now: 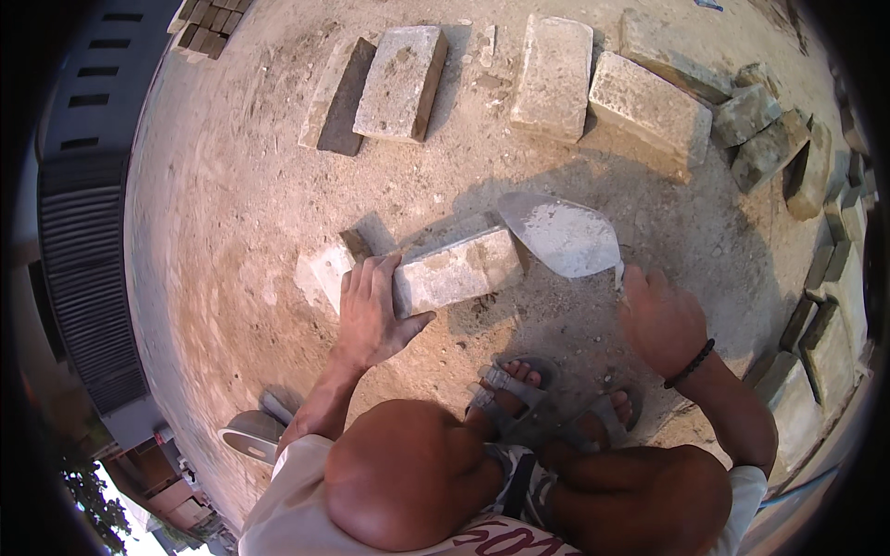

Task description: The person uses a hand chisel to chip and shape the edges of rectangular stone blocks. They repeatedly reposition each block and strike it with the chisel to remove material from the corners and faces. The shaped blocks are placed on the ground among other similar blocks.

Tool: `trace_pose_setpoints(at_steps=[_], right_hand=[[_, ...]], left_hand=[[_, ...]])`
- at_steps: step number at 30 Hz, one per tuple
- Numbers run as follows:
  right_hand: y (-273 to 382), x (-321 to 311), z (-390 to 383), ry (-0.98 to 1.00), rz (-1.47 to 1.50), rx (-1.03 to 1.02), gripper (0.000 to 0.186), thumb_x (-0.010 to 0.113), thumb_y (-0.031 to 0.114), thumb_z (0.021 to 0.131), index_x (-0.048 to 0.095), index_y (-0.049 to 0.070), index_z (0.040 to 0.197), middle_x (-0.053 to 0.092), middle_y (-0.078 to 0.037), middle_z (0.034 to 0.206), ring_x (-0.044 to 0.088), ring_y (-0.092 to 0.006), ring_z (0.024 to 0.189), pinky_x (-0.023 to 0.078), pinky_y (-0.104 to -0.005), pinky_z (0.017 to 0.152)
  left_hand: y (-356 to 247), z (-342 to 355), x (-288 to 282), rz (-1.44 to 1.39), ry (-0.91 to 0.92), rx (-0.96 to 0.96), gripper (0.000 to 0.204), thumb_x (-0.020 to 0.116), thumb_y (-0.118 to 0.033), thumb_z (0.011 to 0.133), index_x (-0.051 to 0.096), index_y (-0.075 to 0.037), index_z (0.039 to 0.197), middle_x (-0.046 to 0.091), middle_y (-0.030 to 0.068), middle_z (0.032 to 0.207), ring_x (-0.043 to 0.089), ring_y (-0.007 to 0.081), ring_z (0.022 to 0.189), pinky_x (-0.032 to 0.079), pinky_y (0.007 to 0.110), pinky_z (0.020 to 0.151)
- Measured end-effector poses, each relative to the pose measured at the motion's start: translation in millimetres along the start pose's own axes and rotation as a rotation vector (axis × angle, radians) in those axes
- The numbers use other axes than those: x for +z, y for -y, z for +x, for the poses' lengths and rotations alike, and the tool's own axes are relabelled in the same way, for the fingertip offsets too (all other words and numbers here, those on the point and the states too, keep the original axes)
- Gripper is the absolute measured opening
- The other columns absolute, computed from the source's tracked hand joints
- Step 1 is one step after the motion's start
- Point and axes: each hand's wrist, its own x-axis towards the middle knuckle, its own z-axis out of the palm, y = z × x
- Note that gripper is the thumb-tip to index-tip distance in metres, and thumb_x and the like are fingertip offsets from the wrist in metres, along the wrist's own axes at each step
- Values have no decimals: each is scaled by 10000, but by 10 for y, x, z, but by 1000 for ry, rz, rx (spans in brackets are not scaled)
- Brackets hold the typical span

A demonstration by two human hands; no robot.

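A grey block (459,271) lies on the sandy ground in front of me, its side sunlit. My left hand (373,310) grips its left end, fingers over the far side and thumb along the near side. A smaller pale block piece (330,274) lies just left of those fingers. My right hand (663,320) is closed round the handle of a trowel (573,237), most of the handle hidden in the fist. The trowel's broad pale blade points left, its tip at the block's right end; whether they touch, I cannot tell.
Farther off stand several loose blocks (400,82), with a heap of broken ones (746,116) at the right. A row of stacked blocks (830,343) runs along the right side. By my left forearm lies a round-edged object (252,435). My sandalled feet (508,394) are close below the block.
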Motion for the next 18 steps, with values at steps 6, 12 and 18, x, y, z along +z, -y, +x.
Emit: trace_pose_setpoints(at_steps=[6,12,18], right_hand=[[75,264,-240,-31,69,-139,252,624,185,868,550,19,1042,593,-185,779,648,-380,757,522,-464,659],[-390,445,-55,-184,385,157,218,621,202,905,538,25,1003,631,-207,844,634,-424,777,494,-511,683],[-291,513,-244,-254,791,228,286,649,210,894,563,-17,1045,628,-236,822,639,-444,793,482,-467,661]], left_hand=[[-200,121,-7,70,14,65,904,868,-350,672,430,9,1376,509,197,1249,505,378,1103,392,477,1001],[-109,343,-53,-19,143,21,871,879,-357,675,465,8,1349,601,202,1139,587,376,1059,466,461,964],[-74,618,-229,-827,334,-301,783,865,-376,754,510,101,1263,652,172,1090,646,206,971,526,333,853]])
